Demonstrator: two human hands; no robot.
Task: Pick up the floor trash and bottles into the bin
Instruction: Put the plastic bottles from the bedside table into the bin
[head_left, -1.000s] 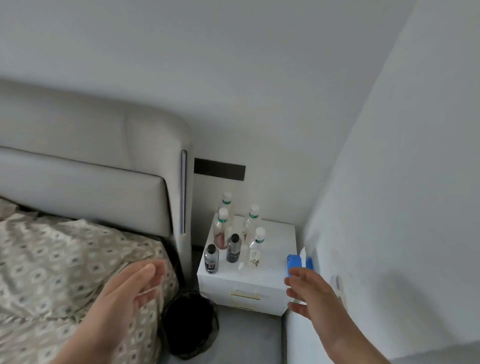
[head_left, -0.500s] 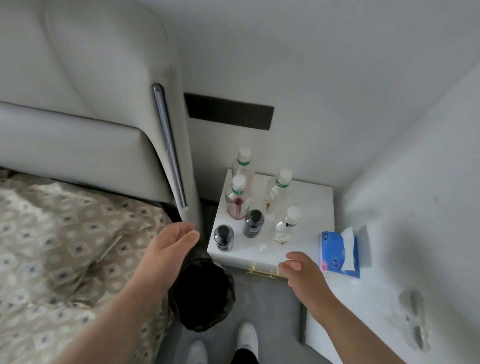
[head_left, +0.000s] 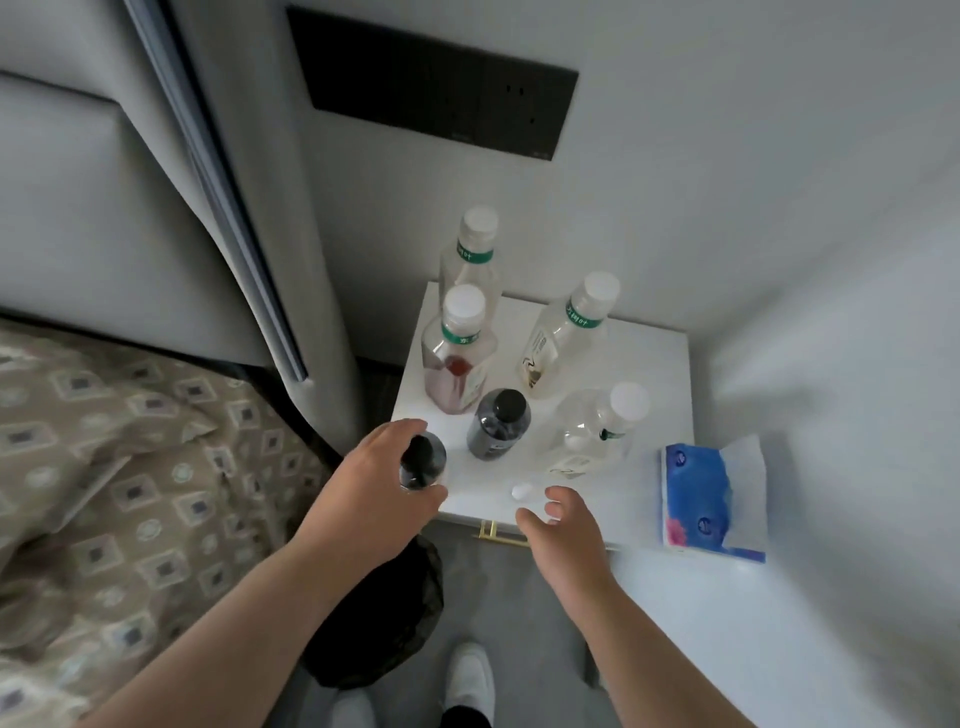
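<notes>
Several bottles stand on a white nightstand (head_left: 649, 353). My left hand (head_left: 374, 483) curls around a small black-capped bottle (head_left: 423, 460) at the front left corner. Beside it stands a second dark bottle (head_left: 498, 423). Behind are a bottle with red liquid (head_left: 457, 358), two clear white-capped bottles (head_left: 470, 254) (head_left: 569, 338), and a crumpled clear bottle (head_left: 597, 434). My right hand (head_left: 563, 525) hovers open at the front edge, just short of a loose white cap (head_left: 521, 491). The black-bagged bin (head_left: 384, 629) sits on the floor under my left forearm.
A blue tissue pack (head_left: 696, 493) lies on a white ledge at the right. The bed with a patterned cover (head_left: 130, 467) and its grey headboard (head_left: 156, 182) fill the left. A black socket panel (head_left: 431, 88) is on the wall. My white shoes (head_left: 467, 675) stand on grey floor.
The view has tilted down and moved closer to the nightstand. My left hand reached forward and closed around the small black-capped bottle. My right hand advanced toward the white cap.
</notes>
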